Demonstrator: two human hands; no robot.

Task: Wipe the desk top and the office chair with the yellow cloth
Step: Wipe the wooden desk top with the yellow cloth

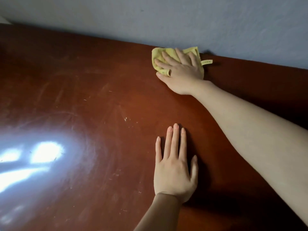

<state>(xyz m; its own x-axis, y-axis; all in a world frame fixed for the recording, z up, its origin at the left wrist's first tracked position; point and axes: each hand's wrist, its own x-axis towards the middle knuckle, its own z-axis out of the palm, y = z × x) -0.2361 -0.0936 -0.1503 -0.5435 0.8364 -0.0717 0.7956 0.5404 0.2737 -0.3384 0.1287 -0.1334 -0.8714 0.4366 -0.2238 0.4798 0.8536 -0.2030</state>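
The right hand lies flat on the yellow cloth, pressing it onto the brown table at the far edge, right against the blue-grey wall. Its grip is apart, with the fingers straight and spread over the crumpled cloth. A small label tab sticks out of the cloth to the right. The left hand rests palm down on the bare table nearer in, its grip also apart and holding nothing. A bright glare shines on the near left of the scuffed surface.

I see a blue-grey wall across the far side, and a pale object cropped at far left.
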